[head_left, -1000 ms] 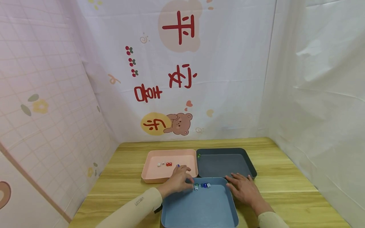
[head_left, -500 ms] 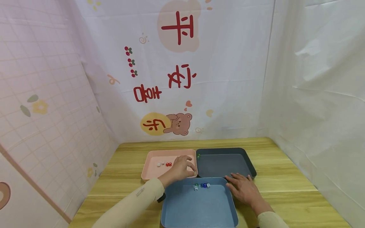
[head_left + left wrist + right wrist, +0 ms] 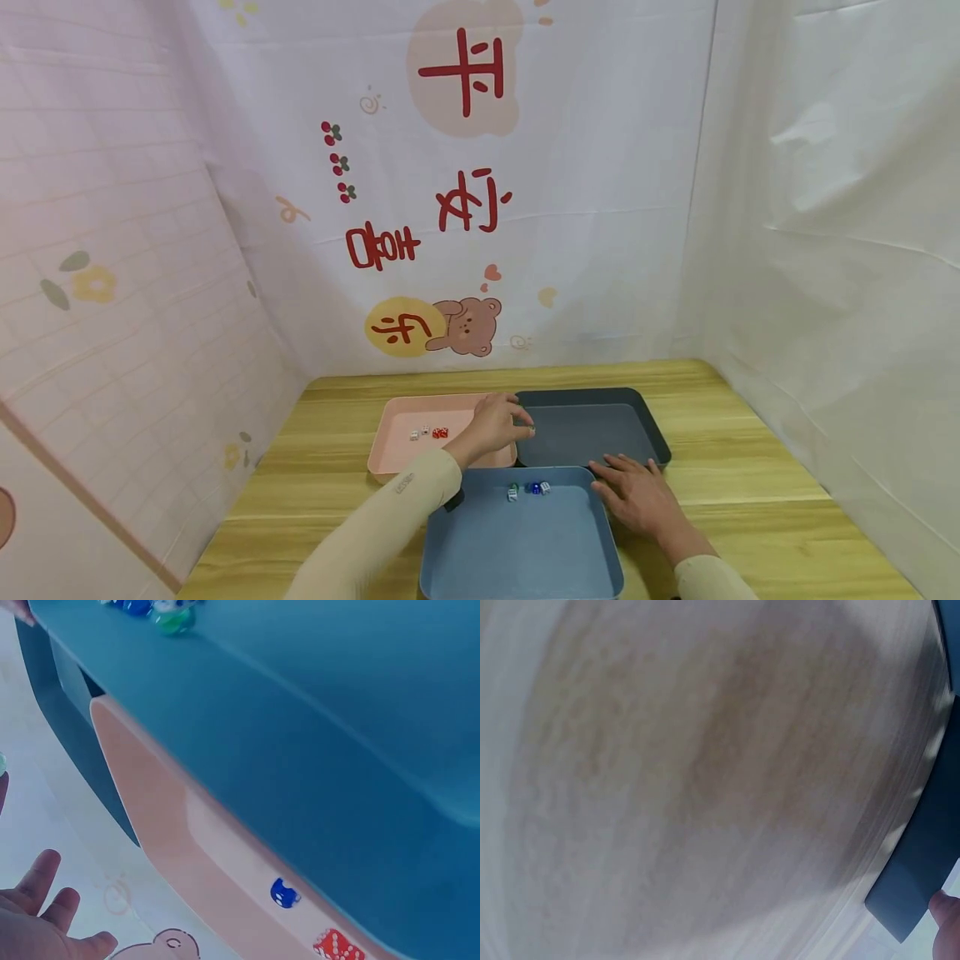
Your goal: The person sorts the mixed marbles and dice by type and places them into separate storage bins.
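My left hand (image 3: 495, 423) reaches over the seam between the pink tray (image 3: 381, 458) and the dark grey tray (image 3: 592, 435), pinching a small pale green die (image 3: 2, 763) at its fingertips. My right hand (image 3: 637, 497) rests with spread fingers at the blue tray's (image 3: 525, 550) right edge and the dark tray's near rim. Near the blue tray's far wall lie a green die (image 3: 514, 485), blue dice (image 3: 536, 488) and white dice (image 3: 545, 487). White dice (image 3: 414, 435) and red dice (image 3: 440, 433) sit in the pink tray, and the left wrist view shows a blue die (image 3: 284, 892) there too.
All three trays stand close together on a wood-grain table (image 3: 750, 483), the blue one nearest me. A printed white cloth (image 3: 600, 208) hangs behind the table, with more cloth along both sides.
My left hand has moved from the blue tray's far left corner, over the pink tray, to the dark tray's left edge. It now covers the green die seen there before. My right hand stays put.
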Tool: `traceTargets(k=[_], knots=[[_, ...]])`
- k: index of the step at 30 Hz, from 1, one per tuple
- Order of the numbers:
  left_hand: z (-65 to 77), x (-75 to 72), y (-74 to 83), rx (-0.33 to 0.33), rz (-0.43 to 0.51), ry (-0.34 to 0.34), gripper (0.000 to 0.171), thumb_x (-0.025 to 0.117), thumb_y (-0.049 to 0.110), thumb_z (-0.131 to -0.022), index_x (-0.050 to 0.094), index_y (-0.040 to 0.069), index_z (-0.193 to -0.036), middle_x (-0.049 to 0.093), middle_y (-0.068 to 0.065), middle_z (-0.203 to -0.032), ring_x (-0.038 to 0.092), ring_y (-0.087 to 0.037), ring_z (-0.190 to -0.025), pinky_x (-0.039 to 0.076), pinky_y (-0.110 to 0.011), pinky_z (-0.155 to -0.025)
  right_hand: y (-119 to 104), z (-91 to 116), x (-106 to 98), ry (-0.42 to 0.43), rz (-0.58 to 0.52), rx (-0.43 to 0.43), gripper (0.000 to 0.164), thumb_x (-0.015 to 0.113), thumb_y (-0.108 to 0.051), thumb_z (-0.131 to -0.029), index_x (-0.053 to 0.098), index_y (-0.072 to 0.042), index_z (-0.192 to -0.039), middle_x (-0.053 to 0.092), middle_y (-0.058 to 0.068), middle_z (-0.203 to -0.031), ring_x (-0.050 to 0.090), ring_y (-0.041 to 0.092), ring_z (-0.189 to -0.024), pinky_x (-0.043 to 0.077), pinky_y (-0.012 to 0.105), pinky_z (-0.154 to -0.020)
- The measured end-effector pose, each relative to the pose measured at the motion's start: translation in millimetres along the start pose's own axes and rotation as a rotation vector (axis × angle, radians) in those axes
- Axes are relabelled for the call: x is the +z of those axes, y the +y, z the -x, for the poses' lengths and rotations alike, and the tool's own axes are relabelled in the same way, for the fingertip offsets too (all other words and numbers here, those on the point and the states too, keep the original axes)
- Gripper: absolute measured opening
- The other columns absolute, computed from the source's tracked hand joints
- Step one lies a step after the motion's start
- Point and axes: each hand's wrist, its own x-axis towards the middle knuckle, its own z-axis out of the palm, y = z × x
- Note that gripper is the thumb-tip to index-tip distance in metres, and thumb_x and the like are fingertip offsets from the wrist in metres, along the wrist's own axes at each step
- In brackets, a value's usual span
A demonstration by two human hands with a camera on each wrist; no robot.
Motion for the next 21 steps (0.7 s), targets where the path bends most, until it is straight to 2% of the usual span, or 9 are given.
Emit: traceTargets(k=[5,9,15,21], knots=[[-17.6,9.3,0.6,-0.11,0.079,0.04,0.009,0.067,0.032,-0.08,0.071,0.027,-0.086,0.046,-0.006,-0.13,0.034,-0.027,-0.124,0.017,-0.053,-0.1,2,0,1,0.01,0.009,0.005,0.044,0.046,-0.046,-0.091,0.056,-0.022,-0.126,0.051,0.008,-0.128,0.042,0.034,-0.12,0.019,0.066,-0.094],[-28.5,20.2,0.0,-0.168,0.123,0.072,0.009,0.067,0.032,-0.081,0.07,0.026,-0.087,0.046,-0.006,-0.13,0.033,-0.027,-0.125,0.015,-0.053,-0.1,3,0,1,0.01,0.015,0.012,0.043,0.047,-0.046,-0.09,0.057,-0.022,-0.125,0.051,0.009,-0.128,0.042,0.035,-0.12,0.02,0.066,-0.093],[-39.7,36.8,-0.7,-0.201,0.113,0.108,0.011,0.067,0.036,-0.081,0.07,0.028,-0.087,0.046,-0.006,-0.13,0.033,-0.027,-0.123,0.015,-0.053,-0.1,2,0,1,0.007,0.025,0.02,0.044,0.046,-0.047,-0.09,0.057,-0.022,-0.125,0.052,0.008,-0.127,0.042,0.035,-0.12,0.02,0.066,-0.093],[-44.7,47.5,-1.1,-0.222,0.062,0.119,0.009,0.068,0.036,-0.08,0.071,0.029,-0.084,0.052,-0.004,-0.121,0.037,-0.026,-0.119,0.014,-0.054,-0.1,1,-2,0,-0.006,0.029,0.022,0.044,0.045,-0.048,-0.091,0.057,-0.023,-0.125,0.051,0.008,-0.128,0.042,0.034,-0.12,0.02,0.066,-0.093]])
